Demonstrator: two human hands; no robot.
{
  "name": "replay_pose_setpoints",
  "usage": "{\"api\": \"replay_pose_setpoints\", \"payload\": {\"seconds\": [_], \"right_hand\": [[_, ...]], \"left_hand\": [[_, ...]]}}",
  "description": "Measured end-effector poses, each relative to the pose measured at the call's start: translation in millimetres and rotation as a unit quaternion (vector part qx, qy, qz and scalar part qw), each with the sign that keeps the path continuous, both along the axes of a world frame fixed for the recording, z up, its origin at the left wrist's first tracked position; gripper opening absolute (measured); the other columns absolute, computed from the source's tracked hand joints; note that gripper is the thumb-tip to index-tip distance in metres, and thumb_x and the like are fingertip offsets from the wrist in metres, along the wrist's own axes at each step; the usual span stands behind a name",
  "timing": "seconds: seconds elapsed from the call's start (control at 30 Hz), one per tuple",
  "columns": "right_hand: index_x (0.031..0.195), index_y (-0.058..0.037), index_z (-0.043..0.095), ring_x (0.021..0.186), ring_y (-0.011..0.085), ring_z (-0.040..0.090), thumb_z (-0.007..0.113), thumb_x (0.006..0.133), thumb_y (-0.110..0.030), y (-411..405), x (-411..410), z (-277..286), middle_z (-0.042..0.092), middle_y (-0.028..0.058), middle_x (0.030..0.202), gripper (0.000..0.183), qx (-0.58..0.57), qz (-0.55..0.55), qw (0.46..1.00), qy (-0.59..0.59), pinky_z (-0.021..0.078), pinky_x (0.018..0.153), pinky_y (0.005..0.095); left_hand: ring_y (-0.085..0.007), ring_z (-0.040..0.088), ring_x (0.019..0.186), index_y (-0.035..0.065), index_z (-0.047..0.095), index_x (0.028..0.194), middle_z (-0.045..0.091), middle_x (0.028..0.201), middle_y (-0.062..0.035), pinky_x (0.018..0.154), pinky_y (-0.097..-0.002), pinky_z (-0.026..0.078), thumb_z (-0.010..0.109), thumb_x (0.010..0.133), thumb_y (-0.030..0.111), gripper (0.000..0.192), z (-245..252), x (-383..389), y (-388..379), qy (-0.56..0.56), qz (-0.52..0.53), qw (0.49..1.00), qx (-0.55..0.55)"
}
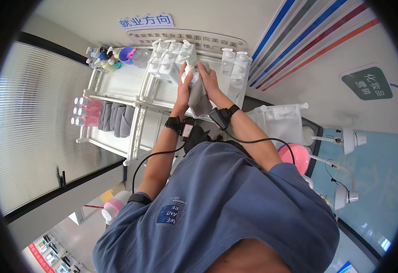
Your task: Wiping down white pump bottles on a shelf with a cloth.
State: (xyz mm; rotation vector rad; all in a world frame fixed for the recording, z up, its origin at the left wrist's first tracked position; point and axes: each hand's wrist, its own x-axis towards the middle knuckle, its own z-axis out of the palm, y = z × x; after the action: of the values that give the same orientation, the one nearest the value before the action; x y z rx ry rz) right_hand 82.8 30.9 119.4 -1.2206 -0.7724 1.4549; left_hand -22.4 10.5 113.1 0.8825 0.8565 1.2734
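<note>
My left hand [184, 87] grips a white pump bottle [190, 72] at its side, near the pump. A grey cloth [199, 94] is in my right hand [210, 80], pressed against the same bottle and hanging down below it. Both hands are over the top of a white shelf unit [165, 97]. Close beside my left hand stands a group of several white pump bottles [168, 68]. More white pump bottles [235, 68] stand to the right of my right hand. Black straps with devices and cables are on both wrists.
At the left of the shelf top are small pump bottles [104, 58], a purple bowl [127, 54] and a clear container [140, 58]. Lower down lie folded grey towels [116, 119] beside pink bottles [91, 112]. A white trolley [284, 126] and a pink bowl [296, 157] are at right.
</note>
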Motion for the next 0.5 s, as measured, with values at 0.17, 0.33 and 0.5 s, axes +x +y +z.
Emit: {"api": "replay_pose_setpoints", "payload": {"seconds": [0.17, 0.33, 0.5], "right_hand": [[0.091, 0.0031, 0.06, 0.071, 0.0127, 0.055, 0.061, 0.08, -0.043, 3, 8, 6, 0.06, 0.0058, 0.081, 0.047, 0.022, 0.018, 0.998, -0.048, 0.0437, 0.06, 0.0276], [0.106, 0.0007, 0.055, 0.087, 0.0132, 0.054, 0.055, 0.084, -0.029, -6, 0, 15, 0.058, 0.0063, 0.097, 0.037, 0.136, 0.051, 0.987, 0.067, 0.0419, 0.076, 0.0259], [0.115, 0.0007, 0.05, 0.097, 0.0156, 0.05, 0.049, 0.084, -0.021, -5, 5, 6, 0.056, 0.0078, 0.106, 0.038, 0.076, 0.078, 0.985, 0.133, 0.0386, 0.084, 0.0269]], "left_hand": [[-0.0207, 0.039, 0.116, 0.0101, 0.023, 0.14, 0.037, 0.132, -0.0119, 0.097, -0.0312, 0.032, 0.05, 0.088, 0.038, 0.064, 9, 3, -1, 0.001, -0.002, 1.0, -0.028], [-0.0233, 0.037, 0.118, 0.0105, 0.02, 0.141, 0.037, 0.13, -0.0138, 0.099, -0.032, 0.03, 0.051, 0.086, 0.034, 0.067, 8, -4, 6, -0.006, -0.01, 1.0, -0.025], [-0.0235, 0.039, 0.116, 0.0107, 0.019, 0.141, 0.037, 0.13, -0.0134, 0.097, -0.031, 0.032, 0.052, 0.084, 0.03, 0.068, 21, -6, 5, 0.018, -0.036, 0.999, -0.026]]}}
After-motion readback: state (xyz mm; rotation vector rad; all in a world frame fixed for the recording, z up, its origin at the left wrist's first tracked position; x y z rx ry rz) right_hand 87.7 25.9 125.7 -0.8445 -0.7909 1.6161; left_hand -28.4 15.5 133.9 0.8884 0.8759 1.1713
